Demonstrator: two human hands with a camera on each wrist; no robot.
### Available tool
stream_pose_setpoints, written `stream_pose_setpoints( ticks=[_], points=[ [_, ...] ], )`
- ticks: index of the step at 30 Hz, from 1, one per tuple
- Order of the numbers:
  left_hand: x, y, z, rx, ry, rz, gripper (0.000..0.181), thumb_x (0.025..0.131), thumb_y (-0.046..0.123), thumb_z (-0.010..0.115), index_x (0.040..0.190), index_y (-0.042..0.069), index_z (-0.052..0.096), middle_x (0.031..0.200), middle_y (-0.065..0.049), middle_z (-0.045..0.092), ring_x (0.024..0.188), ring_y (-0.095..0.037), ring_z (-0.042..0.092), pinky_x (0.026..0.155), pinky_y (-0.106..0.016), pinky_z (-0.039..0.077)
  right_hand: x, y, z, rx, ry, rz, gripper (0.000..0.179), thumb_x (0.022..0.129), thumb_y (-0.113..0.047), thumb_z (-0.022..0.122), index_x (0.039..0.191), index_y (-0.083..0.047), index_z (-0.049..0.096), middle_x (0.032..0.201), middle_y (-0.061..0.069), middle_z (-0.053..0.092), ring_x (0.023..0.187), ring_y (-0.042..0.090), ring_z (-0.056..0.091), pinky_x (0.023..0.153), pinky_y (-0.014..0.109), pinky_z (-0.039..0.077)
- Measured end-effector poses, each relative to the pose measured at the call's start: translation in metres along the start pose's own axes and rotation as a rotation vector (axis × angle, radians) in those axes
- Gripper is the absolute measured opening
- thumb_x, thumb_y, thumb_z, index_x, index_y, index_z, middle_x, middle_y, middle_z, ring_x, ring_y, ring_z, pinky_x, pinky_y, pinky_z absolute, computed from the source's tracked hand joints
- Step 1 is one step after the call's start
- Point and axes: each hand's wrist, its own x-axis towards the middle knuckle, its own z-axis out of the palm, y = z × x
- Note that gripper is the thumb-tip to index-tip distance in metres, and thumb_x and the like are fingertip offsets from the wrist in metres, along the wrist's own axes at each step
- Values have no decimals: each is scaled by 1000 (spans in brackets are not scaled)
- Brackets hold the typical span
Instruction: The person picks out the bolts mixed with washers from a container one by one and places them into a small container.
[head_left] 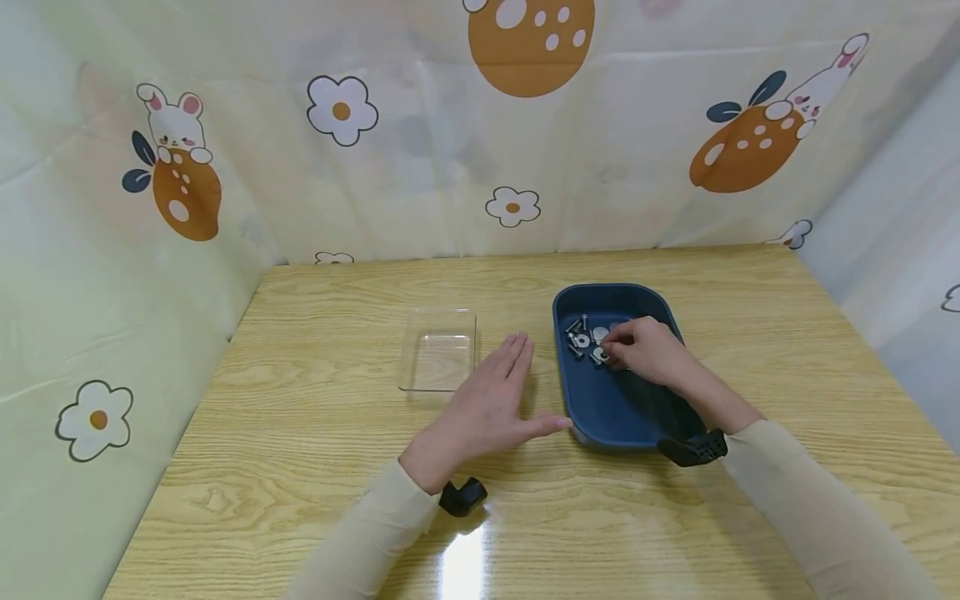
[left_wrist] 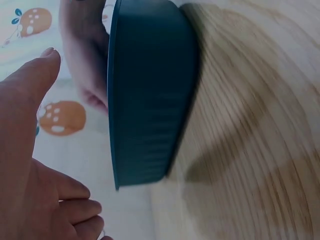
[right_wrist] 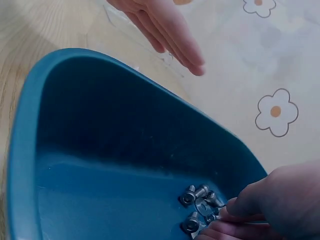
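My right hand reaches into the dark blue tray, its fingertips bent down among metal bolts and flat round washers. In the right wrist view, the thumb and fingers of that hand come down right at a washer beside several bolts; I cannot tell if a piece is pinched between them. Left of the tray, my left hand hovers with fingers straight and thumb spread toward the tray's near-left rim. Nothing is held in it.
A clear, square plastic box stands left of the tray, partly overlapped by the left hand. The wooden table ends at the back against a printed curtain. Wrist cameras are worn on both arms.
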Motion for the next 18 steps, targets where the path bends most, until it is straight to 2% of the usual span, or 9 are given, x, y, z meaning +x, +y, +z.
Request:
stream_pose_setpoints(
  ticks=[9,15,18],
  points=[
    [11,20,12,-47,-60,3,115,81,86,43,160,9,10,168,-7,10,156,-19,7,126,-36,19,6,-2,2,86,-57,94,27,101,-9,53,113,10,69,99,22,74,83,25,75,76,38,62],
    [14,26,18,-36,-66,11,116,80,85,46,160,7,11,168,-8,10,156,-21,9,126,-37,18,14,1,3,233,-80,181,28,100,-7,53,111,14,68,96,23,74,76,19,75,71,32,63],
    [15,27,19,-26,-63,10,117,80,85,46,160,8,9,168,-9,9,156,-21,8,126,-36,18,19,0,4,286,-80,234,28,99,-9,57,111,14,68,92,20,74,71,15,74,69,30,62]
  ],
)
